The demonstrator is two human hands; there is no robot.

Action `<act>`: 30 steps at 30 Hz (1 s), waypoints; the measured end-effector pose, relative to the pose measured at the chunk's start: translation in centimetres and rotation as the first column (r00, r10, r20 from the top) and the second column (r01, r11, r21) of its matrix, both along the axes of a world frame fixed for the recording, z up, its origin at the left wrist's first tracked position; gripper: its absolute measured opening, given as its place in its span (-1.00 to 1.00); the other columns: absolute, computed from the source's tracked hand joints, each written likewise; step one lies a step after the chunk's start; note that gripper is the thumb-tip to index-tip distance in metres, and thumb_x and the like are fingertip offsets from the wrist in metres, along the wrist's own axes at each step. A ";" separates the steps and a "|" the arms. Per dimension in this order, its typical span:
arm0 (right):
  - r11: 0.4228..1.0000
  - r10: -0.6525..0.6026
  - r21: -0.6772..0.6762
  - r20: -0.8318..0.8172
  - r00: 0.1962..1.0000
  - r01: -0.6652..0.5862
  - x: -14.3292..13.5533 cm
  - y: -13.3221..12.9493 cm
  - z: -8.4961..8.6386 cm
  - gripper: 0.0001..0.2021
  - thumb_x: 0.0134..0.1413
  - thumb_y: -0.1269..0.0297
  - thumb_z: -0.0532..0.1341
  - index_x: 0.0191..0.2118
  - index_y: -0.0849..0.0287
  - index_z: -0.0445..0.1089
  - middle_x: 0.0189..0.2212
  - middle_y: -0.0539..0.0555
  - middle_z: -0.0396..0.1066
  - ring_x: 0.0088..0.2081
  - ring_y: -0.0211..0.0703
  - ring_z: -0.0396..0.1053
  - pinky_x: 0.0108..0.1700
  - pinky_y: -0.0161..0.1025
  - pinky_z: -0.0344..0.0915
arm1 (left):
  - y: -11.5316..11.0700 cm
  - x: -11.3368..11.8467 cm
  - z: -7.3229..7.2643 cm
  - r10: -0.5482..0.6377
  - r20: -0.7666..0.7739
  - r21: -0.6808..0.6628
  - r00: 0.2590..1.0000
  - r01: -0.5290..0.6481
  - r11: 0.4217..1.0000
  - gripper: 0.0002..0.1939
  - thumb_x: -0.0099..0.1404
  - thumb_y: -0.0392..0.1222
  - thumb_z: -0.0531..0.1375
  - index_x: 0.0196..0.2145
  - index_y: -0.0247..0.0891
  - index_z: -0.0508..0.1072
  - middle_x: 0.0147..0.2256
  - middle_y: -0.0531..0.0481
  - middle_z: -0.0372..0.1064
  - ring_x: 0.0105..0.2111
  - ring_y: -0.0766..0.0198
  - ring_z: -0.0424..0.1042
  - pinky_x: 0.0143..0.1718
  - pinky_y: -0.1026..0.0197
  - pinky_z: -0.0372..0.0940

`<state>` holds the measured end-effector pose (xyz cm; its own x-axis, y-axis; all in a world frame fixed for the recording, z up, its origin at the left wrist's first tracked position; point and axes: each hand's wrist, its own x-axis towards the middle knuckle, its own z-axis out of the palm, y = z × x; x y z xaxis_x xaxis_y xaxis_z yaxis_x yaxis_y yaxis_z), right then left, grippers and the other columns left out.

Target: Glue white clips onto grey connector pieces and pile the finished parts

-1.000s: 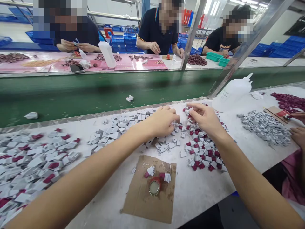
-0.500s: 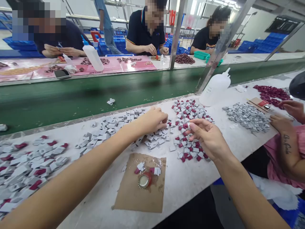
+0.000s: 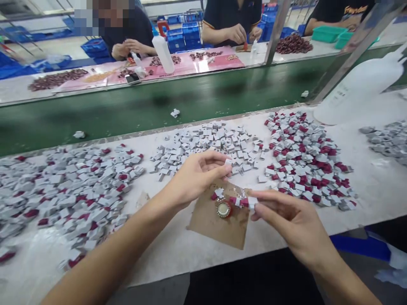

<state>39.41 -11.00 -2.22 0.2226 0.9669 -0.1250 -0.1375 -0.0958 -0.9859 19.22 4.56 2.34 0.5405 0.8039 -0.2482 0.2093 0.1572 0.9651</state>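
The left hand [image 3: 193,180] pinched a pale piece [image 3: 228,162] and the right hand [image 3: 297,220] a maroon-and-pale piece [image 3: 253,201] by the cardboard [image 3: 216,235]; seemingly joined heaps lay left [image 3: 63,186] and right [image 3: 300,169], plain pieces [image 3: 219,134] unjoined between.

Bright, even indoor light falls on the long white table [image 3: 159,254] with only soft shadows, pale glare whitening its surface beside the brown cardboard square [image 3: 216,237], while wide-angle stretch and slight blur soften the outer edges.

Above the cardboard's [image 3: 219,235] far edge, the left hand [image 3: 199,174] pinches a pale block [image 3: 228,162]; by its right edge, the right hand [image 3: 292,220] holds a white piece [image 3: 252,203].
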 end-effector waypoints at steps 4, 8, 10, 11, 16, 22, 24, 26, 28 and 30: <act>0.997 0.033 0.066 0.085 0.996 -0.039 -2.2 -0.9 -0.4 -0.86 0.31 0.22 0.50 -0.06 -0.07 0.81 -0.17 0.09 0.72 -0.21 -0.03 0.73 -0.18 -0.21 0.72 | -1.7 -2.3 -1.1 0.096 0.021 -0.063 0.995 -0.095 0.994 -0.60 0.24 0.05 0.61 -0.12 -0.19 0.65 -0.20 -0.07 0.67 -0.23 0.11 0.65 -0.08 0.03 0.58; 0.990 0.009 0.132 0.276 0.961 -0.047 -2.6 -0.6 -0.8 -0.84 0.34 0.26 0.48 -0.04 -0.12 0.79 -0.22 0.07 0.71 -0.22 -0.03 0.66 -0.18 -0.16 0.66 | -2.3 -3.0 -2.1 0.136 0.039 -0.100 0.990 -0.132 0.986 -0.58 0.21 0.02 0.62 -0.12 -0.22 0.63 -0.21 -0.05 0.65 -0.26 0.13 0.64 -0.08 0.04 0.58; 0.986 0.014 0.151 0.307 0.952 -0.063 -2.6 -0.3 -0.9 -0.85 0.35 0.27 0.47 -0.04 -0.11 0.79 -0.22 0.07 0.72 -0.21 -0.01 0.66 -0.18 -0.13 0.66 | -2.3 -3.0 -2.4 0.154 0.055 -0.106 0.987 -0.147 0.983 -0.56 0.19 0.00 0.63 -0.12 -0.23 0.62 -0.21 -0.04 0.65 -0.27 0.15 0.64 -0.08 0.05 0.57; 0.985 0.021 0.158 0.315 0.949 -0.075 -2.7 -0.2 -0.8 -0.85 0.36 0.28 0.46 -0.05 -0.09 0.78 -0.22 0.07 0.72 -0.22 0.00 0.67 -0.19 -0.13 0.66 | -2.3 -3.0 -2.5 0.157 0.060 -0.107 0.986 -0.150 0.983 -0.57 0.19 0.00 0.63 -0.12 -0.23 0.62 -0.21 -0.04 0.65 -0.27 0.16 0.64 -0.09 0.06 0.57; 0.973 0.055 0.186 0.385 0.921 -0.136 -3.1 0.1 -0.3 -0.87 0.39 0.32 0.42 -0.08 -0.02 0.75 -0.27 0.07 0.69 -0.27 0.00 0.66 -0.26 -0.13 0.63 | -2.3 -2.7 -2.7 0.138 0.064 -0.114 0.988 -0.130 0.985 -0.61 0.26 -0.05 0.60 -0.08 -0.23 0.62 -0.22 -0.05 0.67 -0.23 0.16 0.65 -0.10 0.11 0.56; 0.970 0.073 0.182 0.408 0.910 -0.159 -3.2 0.3 0.4 -0.86 0.41 0.30 0.38 -0.09 -0.04 0.75 -0.31 0.08 0.66 -0.29 0.04 0.64 -0.32 -0.09 0.59 | -2.0 -2.2 -2.1 0.117 0.046 -0.095 0.992 -0.112 0.989 -0.63 0.27 -0.02 0.58 -0.08 -0.22 0.64 -0.22 -0.08 0.68 -0.22 0.08 0.67 -0.16 0.07 0.59; 0.978 0.056 0.170 0.359 0.932 -0.124 -2.8 0.3 0.4 -0.88 0.37 0.27 0.43 -0.10 -0.06 0.77 -0.30 0.08 0.68 -0.27 0.04 0.65 -0.29 -0.09 0.60 | -1.9 -2.0 -1.8 0.125 0.027 -0.062 0.992 -0.123 0.991 -0.66 0.30 -0.02 0.56 -0.08 -0.21 0.65 -0.21 -0.09 0.68 -0.20 0.06 0.69 -0.14 0.05 0.60; 0.987 0.013 0.150 0.274 0.962 -0.056 -2.3 0.5 0.3 -0.90 0.34 0.24 0.48 -0.09 -0.10 0.78 -0.24 0.08 0.71 -0.22 0.05 0.68 -0.21 -0.08 0.64 | -1.9 -1.7 -1.5 0.122 0.016 -0.036 0.992 -0.122 0.992 -0.68 0.31 -0.02 0.54 -0.08 -0.18 0.65 -0.19 -0.09 0.69 -0.17 0.02 0.70 -0.15 0.04 0.62; 0.990 -0.055 0.135 0.139 0.989 0.036 -1.6 0.9 0.2 -0.91 0.33 0.21 0.52 -0.10 -0.15 0.79 -0.17 0.06 0.74 -0.14 0.07 0.71 -0.12 -0.06 0.68 | -2.0 -1.2 -1.3 0.110 0.044 -0.030 0.993 -0.108 0.994 -0.69 0.32 -0.04 0.54 -0.07 -0.17 0.65 -0.16 -0.10 0.69 -0.15 0.01 0.72 -0.15 0.04 0.63; 0.982 -0.148 0.119 -0.020 0.989 0.149 -1.1 1.5 0.1 -0.88 0.31 0.16 0.55 -0.07 -0.19 0.79 -0.12 0.03 0.76 -0.06 0.09 0.73 0.00 0.03 0.71 | -2.3 -0.5 -1.1 0.090 0.109 -0.049 0.990 -0.085 0.995 -0.70 0.33 -0.07 0.54 -0.07 -0.18 0.64 -0.14 -0.10 0.70 -0.14 0.03 0.73 -0.11 0.05 0.65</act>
<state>38.36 -9.52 -2.15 0.3644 0.9312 -0.0132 -0.1523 0.0456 -0.9873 18.70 2.26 1.22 0.4944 0.8391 -0.2270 0.0849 0.2133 0.9733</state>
